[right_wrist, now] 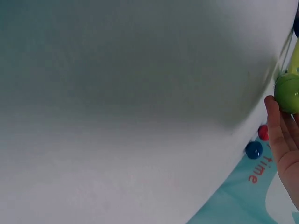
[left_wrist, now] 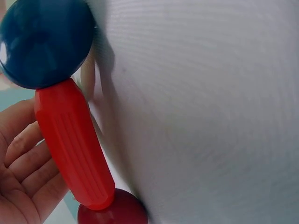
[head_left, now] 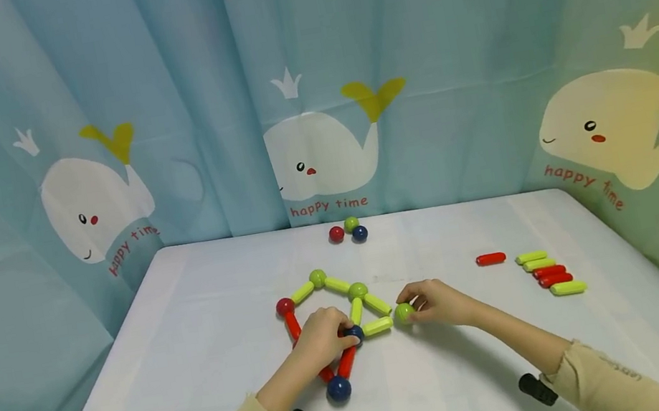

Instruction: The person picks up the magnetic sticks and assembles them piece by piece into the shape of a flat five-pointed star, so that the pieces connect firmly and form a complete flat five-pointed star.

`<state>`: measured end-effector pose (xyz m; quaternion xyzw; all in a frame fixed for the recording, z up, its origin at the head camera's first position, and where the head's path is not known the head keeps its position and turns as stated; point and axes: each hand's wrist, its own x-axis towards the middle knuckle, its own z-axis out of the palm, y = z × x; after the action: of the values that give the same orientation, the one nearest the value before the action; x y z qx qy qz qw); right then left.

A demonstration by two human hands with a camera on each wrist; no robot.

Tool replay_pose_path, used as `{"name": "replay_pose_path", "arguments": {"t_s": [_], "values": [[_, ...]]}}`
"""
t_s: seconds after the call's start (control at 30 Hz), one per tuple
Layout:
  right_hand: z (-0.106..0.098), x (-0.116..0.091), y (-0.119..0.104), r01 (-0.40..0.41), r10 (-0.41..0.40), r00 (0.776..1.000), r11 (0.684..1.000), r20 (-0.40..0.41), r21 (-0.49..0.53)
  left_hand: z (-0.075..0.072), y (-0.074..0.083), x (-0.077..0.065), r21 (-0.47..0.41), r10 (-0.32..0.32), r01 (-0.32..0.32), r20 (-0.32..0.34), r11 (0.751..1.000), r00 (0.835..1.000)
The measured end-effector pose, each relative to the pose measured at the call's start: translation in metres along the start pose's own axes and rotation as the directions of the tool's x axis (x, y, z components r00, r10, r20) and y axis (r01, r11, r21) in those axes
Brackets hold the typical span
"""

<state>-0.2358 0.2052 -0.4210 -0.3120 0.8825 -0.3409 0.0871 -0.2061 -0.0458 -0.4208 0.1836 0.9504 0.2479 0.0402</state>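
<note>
A linked figure of balls and rods lies on the white table: green rods [head_left: 337,284] at the top, red rods [head_left: 347,362] below, a dark blue ball [head_left: 338,389] at the bottom corner. My left hand [head_left: 321,341] pinches another dark blue ball [head_left: 354,334] at the figure's middle and covers part of the red side. From there a green rod [head_left: 378,326] points right, its end close to a second green rod [head_left: 376,304]. My right hand [head_left: 437,302] pinches a green ball [head_left: 404,313] right at those two rod ends.
Several loose rods, red and green [head_left: 551,271], lie at the right, with one red rod [head_left: 491,258] apart from them. Three loose balls [head_left: 360,234] sit near the table's back edge. Behind the table [head_left: 205,284] hangs a blue curtain [head_left: 451,69] with whale prints.
</note>
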Motion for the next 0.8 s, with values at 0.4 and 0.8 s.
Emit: {"name": "replay_pose_path", "arguments": {"t_s": [0.4, 0.8], "values": [[0.009, 0.005, -0.004, -0.012, 0.012, 1.000, 0.999, 0.003, 0.032, 0.000, 0.001, -0.002, 0.018, 0.018, -0.018, -0.021, 1.000, 1.000], [0.013, -0.005, -0.018, -0.027, 0.027, 1.000, 0.999, -0.005, -0.036, 0.003, 0.006, -0.009, 0.119, 0.072, -0.072, 0.002, 0.990, 0.997]]}}
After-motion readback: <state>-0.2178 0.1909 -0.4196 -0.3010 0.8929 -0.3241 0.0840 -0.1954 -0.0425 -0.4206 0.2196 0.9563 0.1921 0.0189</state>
